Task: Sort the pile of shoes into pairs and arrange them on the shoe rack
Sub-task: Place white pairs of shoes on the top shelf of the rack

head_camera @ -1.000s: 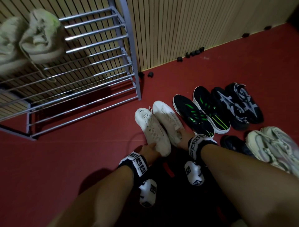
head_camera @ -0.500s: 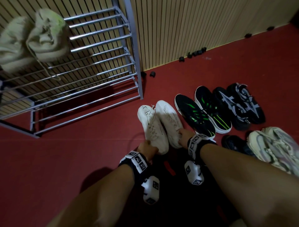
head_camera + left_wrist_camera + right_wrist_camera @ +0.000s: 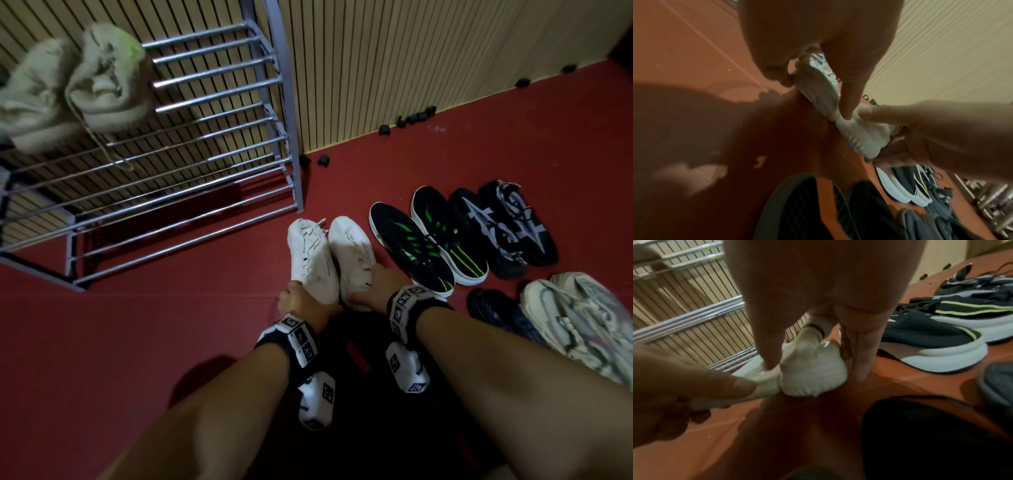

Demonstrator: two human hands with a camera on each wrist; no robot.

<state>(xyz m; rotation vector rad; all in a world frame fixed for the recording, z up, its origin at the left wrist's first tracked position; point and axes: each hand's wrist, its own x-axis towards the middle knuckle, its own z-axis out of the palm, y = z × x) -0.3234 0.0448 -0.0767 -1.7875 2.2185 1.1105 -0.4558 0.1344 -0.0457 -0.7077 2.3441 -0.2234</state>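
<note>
Two white shoes lie side by side on the red floor, toes towards the metal shoe rack (image 3: 275, 102). My left hand (image 3: 301, 301) grips the heel of the left white shoe (image 3: 310, 253). My right hand (image 3: 373, 287) grips the heel of the right white shoe (image 3: 352, 250). In the left wrist view my left hand (image 3: 813, 95) has thumb and fingers either side of its shoe (image 3: 824, 97). In the right wrist view my right hand (image 3: 813, 369) clasps its shoe (image 3: 812, 379) the same way. A cream pair (image 3: 102, 85) sits on the rack's top shelf.
To the right stand a black-and-green pair (image 3: 411, 246) and a black pair with grey stars (image 3: 496, 233). Nearer me on the right are a dark shoe (image 3: 496, 308) and a grey-white pair (image 3: 575, 315). A slatted wall runs behind.
The two white shoes were splayed apart; my hands have drawn them parallel and close together. My left hand has shifted onto its shoe's heel.
</note>
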